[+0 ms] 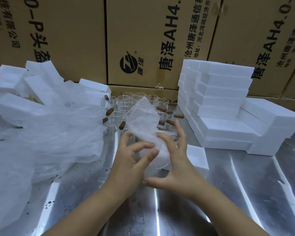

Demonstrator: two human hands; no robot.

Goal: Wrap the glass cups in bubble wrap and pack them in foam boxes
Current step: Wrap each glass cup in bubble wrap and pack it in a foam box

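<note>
Left hand (133,161) pinching the bubble wrap (143,116), right hand (176,159) spread flat against the half-wrapped cup (160,160) just in front of the open foam box (197,157) on the desk (245,184), so I'd pull that loose flap snug before boxing it.

What the bubble wrap (143,120) encloses between the left hand (131,160) and the right hand (175,167) is hidden by wrap and fingers. The raised sheet covers several glass cups (124,101) near the table's (245,184) far edge. The right hand hides part of a foam box (197,155). Plastic film (49,138) veils foam pieces (10,103) at the table's left edge. The print on the cartons (143,40) is cut off at the top.
</note>
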